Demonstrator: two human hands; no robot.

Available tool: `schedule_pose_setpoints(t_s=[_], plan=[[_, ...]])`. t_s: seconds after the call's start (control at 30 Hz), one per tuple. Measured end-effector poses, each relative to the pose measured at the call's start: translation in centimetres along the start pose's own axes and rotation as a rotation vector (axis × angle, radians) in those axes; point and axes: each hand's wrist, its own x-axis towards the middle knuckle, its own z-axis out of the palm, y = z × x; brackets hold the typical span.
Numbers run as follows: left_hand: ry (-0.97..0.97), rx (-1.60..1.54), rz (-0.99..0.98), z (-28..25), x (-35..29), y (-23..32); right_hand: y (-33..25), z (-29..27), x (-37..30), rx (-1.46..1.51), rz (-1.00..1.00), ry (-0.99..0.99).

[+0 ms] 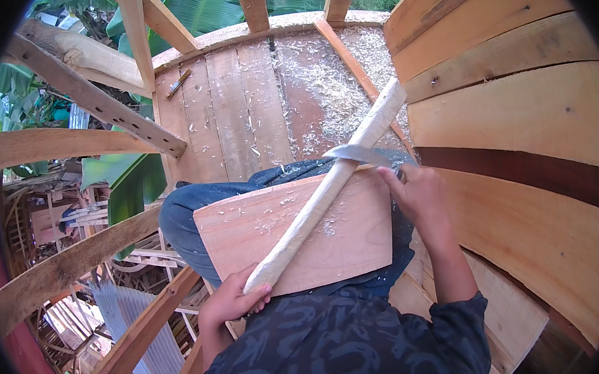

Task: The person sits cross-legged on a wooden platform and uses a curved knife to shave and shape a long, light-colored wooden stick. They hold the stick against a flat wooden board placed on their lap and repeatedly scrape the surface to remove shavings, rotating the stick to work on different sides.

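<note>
A long, pale, stripped wooden stick slants across my lap, its far end pointing up and to the right. My left hand is closed round its near end. In my right hand, wrapped round a mostly hidden handle, is a knife with a broad, curved grey blade. The blade lies across the upper part of the stick, touching or very close to it. Under the stick, a flat wooden board rests on my thighs, with shavings scattered over it.
Shavings cover much of the plank floor ahead, where a thin reddish wood strip lies. A small narrow tool rests at the floor's left. Plank walls rise at right; open wooden ribs stand at left.
</note>
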Motion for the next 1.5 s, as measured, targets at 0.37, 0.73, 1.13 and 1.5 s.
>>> schedule_pose_setpoints(t_s=[0.37, 0.73, 1.13, 1.5], plan=[[0.078, 0.068, 0.016, 0.7, -0.1, 0.3, -0.5, 1.5, 1.5, -0.023, -0.099, -0.022], [0.091, 0.088, 0.043, 0.9, -0.1, -0.3, -1.3, -0.1, 0.6, -0.009, -0.024, 0.005], [0.186, 0.256, 0.087, 2.0, -0.6, -0.1, 0.9, 0.4, 2.5, -0.165, 0.055, 0.069], [0.176, 0.24, 0.062, 1.9, -0.4, -0.3, -3.1, 0.1, -1.2, -0.043, -0.041, -0.1]])
